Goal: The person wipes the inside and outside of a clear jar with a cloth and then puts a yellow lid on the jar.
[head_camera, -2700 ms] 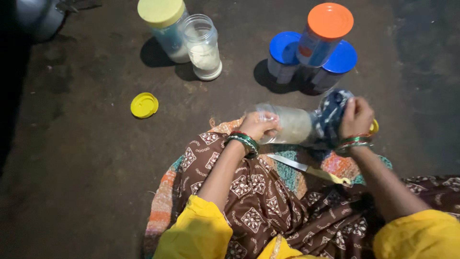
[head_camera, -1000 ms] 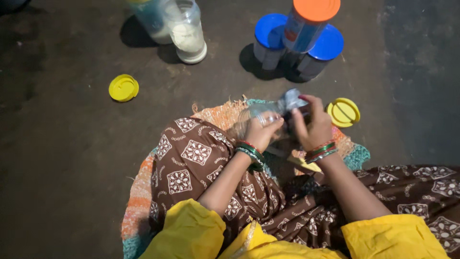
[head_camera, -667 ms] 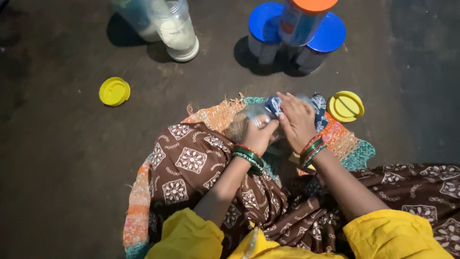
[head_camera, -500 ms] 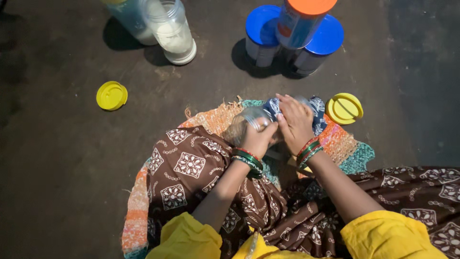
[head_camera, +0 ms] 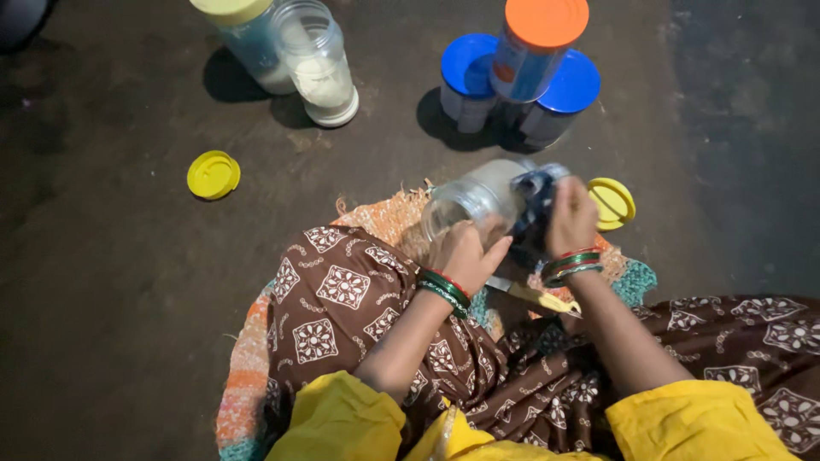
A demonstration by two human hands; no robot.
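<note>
Head view: the left hand (head_camera: 465, 256) has its fingers wrapped round the base of an empty clear plastic jar (head_camera: 475, 201), held tilted on its side over the lap, while the right hand (head_camera: 571, 220) has its fingers clamped on a dark blue cloth (head_camera: 531, 198) pressed into the jar's mouth. A knife with a yellow handle (head_camera: 534, 295) lies on the patterned mat (head_camera: 389, 220) just below the hands, and a yellow lid (head_camera: 612, 203) sits just beside the right hand. On the dark floor (head_camera: 102, 282): another yellow lid (head_camera: 213, 174) well to the left, an open jar of white powder (head_camera: 319, 66) touching a yellow-lidded jar (head_camera: 243, 36), and two blue-lidded jars (head_camera: 468, 72) with an orange-lidded jar (head_camera: 536, 43) set on them.
</note>
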